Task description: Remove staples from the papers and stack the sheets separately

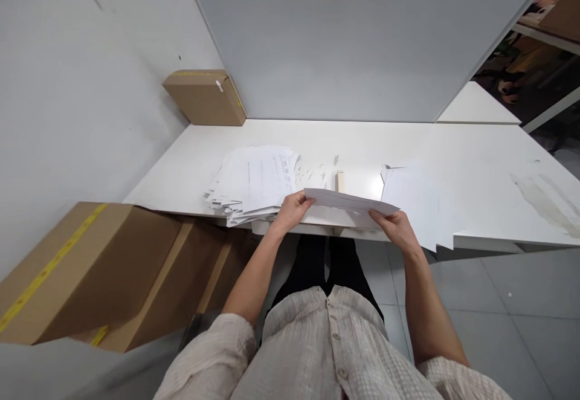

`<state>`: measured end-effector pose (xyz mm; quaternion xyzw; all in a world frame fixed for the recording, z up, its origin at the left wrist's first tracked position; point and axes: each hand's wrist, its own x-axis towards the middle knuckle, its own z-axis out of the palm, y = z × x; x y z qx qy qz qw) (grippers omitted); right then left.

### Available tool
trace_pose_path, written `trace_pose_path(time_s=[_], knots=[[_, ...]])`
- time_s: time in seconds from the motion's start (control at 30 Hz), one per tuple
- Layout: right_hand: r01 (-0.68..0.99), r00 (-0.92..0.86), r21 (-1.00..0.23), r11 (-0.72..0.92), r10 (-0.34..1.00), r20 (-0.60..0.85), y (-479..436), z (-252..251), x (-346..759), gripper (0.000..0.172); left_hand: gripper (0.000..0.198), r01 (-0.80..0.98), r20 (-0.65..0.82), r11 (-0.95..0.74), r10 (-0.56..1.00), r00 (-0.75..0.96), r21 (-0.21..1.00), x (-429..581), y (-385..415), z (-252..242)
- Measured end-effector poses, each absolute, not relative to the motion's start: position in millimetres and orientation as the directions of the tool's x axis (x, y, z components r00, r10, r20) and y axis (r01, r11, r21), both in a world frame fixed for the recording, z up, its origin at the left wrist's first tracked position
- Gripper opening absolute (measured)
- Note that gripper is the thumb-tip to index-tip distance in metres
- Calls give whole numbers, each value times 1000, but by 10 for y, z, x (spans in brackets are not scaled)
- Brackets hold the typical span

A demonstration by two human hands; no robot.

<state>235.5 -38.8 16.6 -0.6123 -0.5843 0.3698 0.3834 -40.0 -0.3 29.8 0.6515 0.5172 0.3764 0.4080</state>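
Spanning the centre of the frame, a white sheet point(348, 202) lies almost flat over the near edge of the white table point(475, 164), its long axis running left to right. The left hand point(293, 208) pinches its left end, thumb on top; the right hand point(395, 226) grips its right end, slightly lower in the frame. A fanned paper stack point(254, 176) sits to its left, a smaller paper pile point(419, 203) to its right.

We find no legible text. Paper stack point(254, 179) on tabletop point(475, 164): printed lines, greenish marks, too small to read. Sheet point(348, 203) held edge-on: nothing readable. Yellow tape on cardboard box point(90, 267): we make out no wording.
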Motion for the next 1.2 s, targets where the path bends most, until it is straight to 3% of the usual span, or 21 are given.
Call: trace_pose_path(time_s=[0.27,0.47,0.6,0.7,0.83,1.03,1.2], knots=[[459,16,-883,-99,995,-103,-696,191,2359,34,23,203,95,-136,975,201,970,-307,-13,362],[174,-89,-927,-333,932,-352,-1241,-44,2273,34,23,351,-2,-116,948,319,929,-117,-79,218],[-95,55,-888,-449,889,-455,-1542,-267,2195,39,26,447,-21,-105,963,267,888,-8,-30,113],[-283,186,-851,-443,845,-502,-1646,-336,2109,35,28,470,20,-109,982,190,876,37,48,34],[-406,257,-812,-420,800,-543,-1633,-319,2004,34,33,510,109,-198,974,200,837,59,126,-44],[-477,310,-808,-345,795,-522,-1455,-328,1878,31,42,597,198,-364,924,326,715,89,173,-67],[-475,352,-830,-291,802,-483,-1314,-330,1755,33,49,697,157,-387,915,372,604,123,185,-53]])
